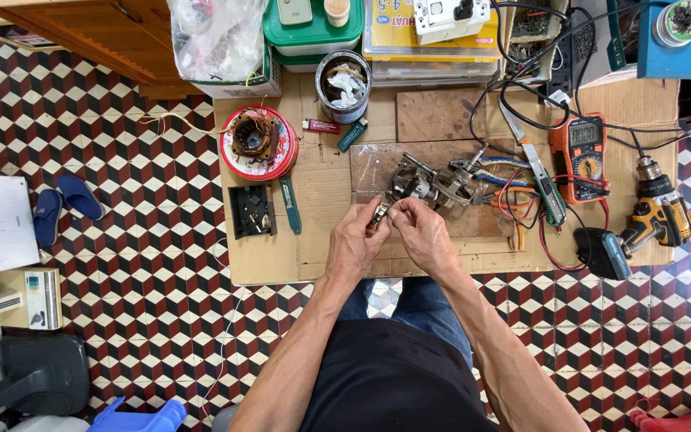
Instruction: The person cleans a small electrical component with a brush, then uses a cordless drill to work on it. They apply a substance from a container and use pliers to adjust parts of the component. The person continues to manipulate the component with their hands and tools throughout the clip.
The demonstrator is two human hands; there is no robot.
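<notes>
My left hand (356, 240) and my right hand (424, 232) meet over a cardboard sheet (317, 256) on the floor. Both pinch a small metal part (381, 212) between their fingertips. Just beyond the fingers lies a dismantled metal motor assembly (429, 182) on a brown board. To its left a copper-wound stator (253, 138) rests in a red round lid.
An orange multimeter (583, 156) with red and black leads, a yellow cordless drill (656, 216), pliers and screwdrivers lie to the right. A tin (343, 84) with rags, a black box (250, 210), plastic containers and a plug strip stand further back. Blue slippers (64, 206) sit on the tiled floor at left.
</notes>
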